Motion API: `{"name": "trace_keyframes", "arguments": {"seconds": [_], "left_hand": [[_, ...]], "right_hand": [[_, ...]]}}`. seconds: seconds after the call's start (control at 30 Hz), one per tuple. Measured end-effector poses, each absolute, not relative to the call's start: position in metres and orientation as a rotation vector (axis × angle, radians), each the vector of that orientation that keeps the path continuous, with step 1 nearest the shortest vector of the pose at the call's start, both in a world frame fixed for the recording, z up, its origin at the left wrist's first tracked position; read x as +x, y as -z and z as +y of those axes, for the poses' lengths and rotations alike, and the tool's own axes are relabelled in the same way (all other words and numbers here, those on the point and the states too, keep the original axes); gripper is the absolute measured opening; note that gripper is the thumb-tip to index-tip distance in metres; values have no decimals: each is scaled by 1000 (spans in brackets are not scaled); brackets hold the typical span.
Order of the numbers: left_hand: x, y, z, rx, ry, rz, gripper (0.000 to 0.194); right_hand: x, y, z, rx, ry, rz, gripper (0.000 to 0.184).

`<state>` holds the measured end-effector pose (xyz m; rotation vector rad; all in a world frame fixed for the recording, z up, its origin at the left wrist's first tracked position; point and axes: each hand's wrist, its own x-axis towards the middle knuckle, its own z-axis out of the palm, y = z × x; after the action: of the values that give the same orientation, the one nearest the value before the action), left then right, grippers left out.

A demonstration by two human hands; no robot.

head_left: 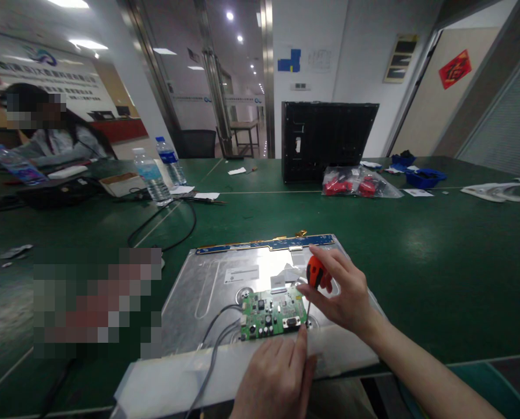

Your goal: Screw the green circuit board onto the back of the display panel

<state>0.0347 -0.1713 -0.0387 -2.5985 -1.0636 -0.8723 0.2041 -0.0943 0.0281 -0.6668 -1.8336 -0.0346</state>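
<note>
My right hand (345, 291) grips the red and black handle of a screwdriver (314, 272). Its thin shaft points down at the lower right corner of a green circuit board (272, 311). My left hand (275, 372) lies in front of the board, its index finger stretched toward that same corner, close to the screwdriver's tip. Its other fingers are partly curled, and I see nothing held in it. The board sits on the metal back of a flat display panel (190, 291), with a blue circuit strip (264, 244) along the far edge. Grey cables (218, 343) leave the board's left side.
White foam wrap (167, 378) lies under the panel's near edge. Farther back are a black monitor (329, 139), a bag of red parts (356, 183), blue trays (423, 177) and water bottles (152, 177). A black cable (194, 224) loops at left. Another person (63, 128) sits back left.
</note>
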Motion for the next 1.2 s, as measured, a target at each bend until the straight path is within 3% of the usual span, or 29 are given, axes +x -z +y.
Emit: {"name": "trace_keyframes", "arguments": {"seconds": [0.17,0.3,0.53,0.8,1.2], "left_hand": [[35,37,-171,-2610,871,-1048,34],[35,39,-170,-2603,859,-1062,35],[36,37,-171,-2582,870,-1062,35],[36,37,-172,-2567,855,-1053,37],[35,41,-170,-2580,866,-1054,35]], "right_hand": [[202,-24,-97,-659,-38,-1809,62],[202,-22,-96,-609,-169,-1801,55],[204,-29,-94,-617,-11,-1825,48],[203,-24,-97,-666,-65,-1819,59],[204,-28,-95,-680,28,-1865,49]]}}
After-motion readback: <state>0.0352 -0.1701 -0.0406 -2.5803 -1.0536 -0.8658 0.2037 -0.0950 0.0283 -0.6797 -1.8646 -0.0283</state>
